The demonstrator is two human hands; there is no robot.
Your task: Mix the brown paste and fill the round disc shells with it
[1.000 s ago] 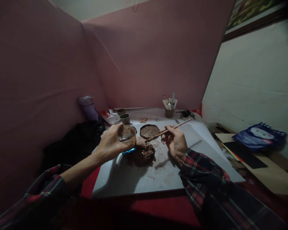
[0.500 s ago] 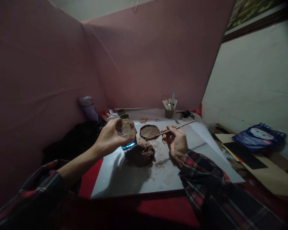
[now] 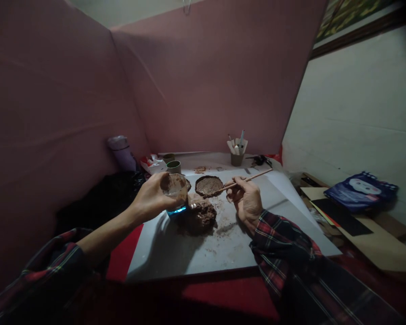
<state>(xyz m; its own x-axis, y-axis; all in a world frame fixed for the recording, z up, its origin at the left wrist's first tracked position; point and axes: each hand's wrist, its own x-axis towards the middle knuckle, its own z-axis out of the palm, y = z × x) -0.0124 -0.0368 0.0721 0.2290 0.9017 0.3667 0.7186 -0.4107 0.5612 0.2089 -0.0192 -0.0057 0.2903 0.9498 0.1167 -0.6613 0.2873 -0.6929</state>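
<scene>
My left hand [image 3: 152,194] is wrapped round a clear glass [image 3: 176,189] with a blue-lit base and brown smears inside, held above the left part of the board. My right hand [image 3: 245,198] pinches a thin wooden stick [image 3: 253,177], its lower tip at the right rim of a shallow round brown clay dish [image 3: 209,186]. A rough lump of brown clay [image 3: 203,217] lies in front of the dish, partly behind the glass. Crumbs and smears of clay surround it on the white board [image 3: 243,253].
At the back stand a cup of pens and tools [image 3: 237,158], two small cups, one of them a green-rimmed cup [image 3: 173,167], and a purple bottle [image 3: 122,153]. A black bag [image 3: 98,203] lies left. Cardboard [image 3: 389,253] and a blue pouch [image 3: 358,190] are at right.
The whole view has shifted slightly. The glass in my left hand is a little lower and more upright. My right hand keeps the stick at the dish's rim.
</scene>
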